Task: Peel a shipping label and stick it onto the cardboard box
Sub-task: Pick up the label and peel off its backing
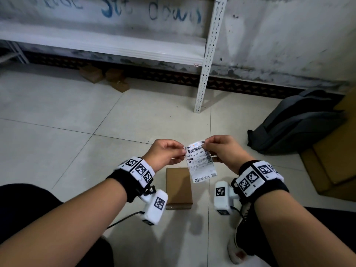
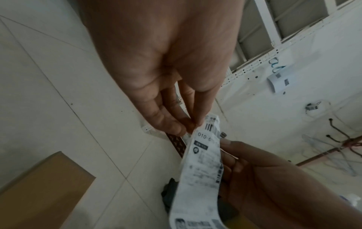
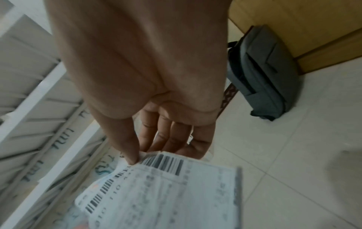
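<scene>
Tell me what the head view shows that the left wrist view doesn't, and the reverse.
Head view only: the whole cardboard box on the floor below the label, both wrists with marker bands, the cardboard sheets at right, small brown boxes under the shelf.

Left wrist view only: the left hand's fingertips close up, pinching the label's top corner, and wires on the wall.

Both: the shipping label held up by the left hand and right hand, the grey bag, tiled floor.
</scene>
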